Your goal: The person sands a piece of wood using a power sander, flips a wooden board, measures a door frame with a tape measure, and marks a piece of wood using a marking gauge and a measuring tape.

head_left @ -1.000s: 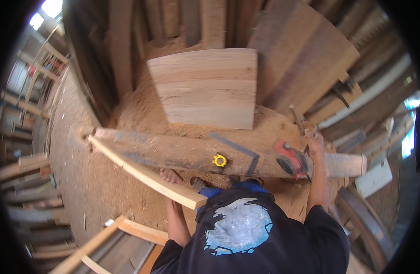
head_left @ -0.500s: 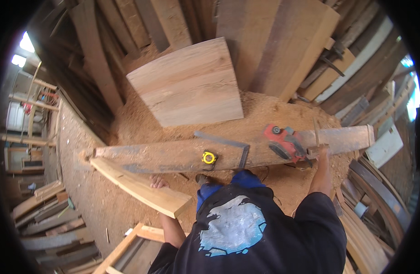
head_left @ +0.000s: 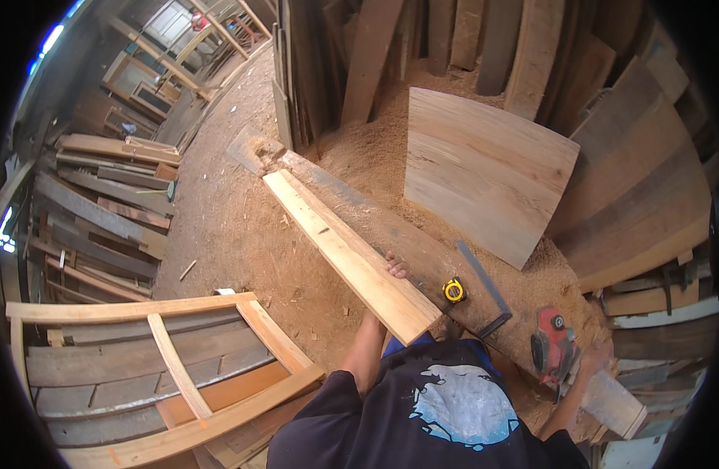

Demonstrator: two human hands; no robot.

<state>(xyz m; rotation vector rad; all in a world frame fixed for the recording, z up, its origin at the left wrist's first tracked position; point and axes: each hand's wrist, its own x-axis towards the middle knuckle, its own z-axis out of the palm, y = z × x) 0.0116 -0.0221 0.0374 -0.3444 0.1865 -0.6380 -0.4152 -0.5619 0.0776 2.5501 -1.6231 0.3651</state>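
Board stack: lengths of timber (head_left: 101, 215) lie piled at the far left, their ends uneven.
Wooden frame: the pale frame (head_left: 133, 309) has a crossbar (head_left: 176, 363) dividing its opening; grey planks and an orange-brown one show within its outline; whether they sit in it or beneath it, I cannot tell.
Pale board: the long board (head_left: 340, 250) slants from the thick beam's far left end down to the person's waist.
Left hand: the left hand (head_left: 396, 266) grips the pale board, its forearm passing underneath and its fingers curled over the right edge.
Thick beam: the beam (head_left: 398, 228) runs diagonally, dusted with sawdust; on it lie a yellow-and-black tape measure (head_left: 453, 290), a dark L-shaped square (head_left: 487, 281) and a red power tool (head_left: 552, 344), in that order.
Wide panel: the panel (head_left: 488, 172) stands beyond the beam, amid sawdust.
Right hand: the right hand (head_left: 598, 356) is blurred, just beside the power tool; how far it is closed, and on what, I cannot tell.
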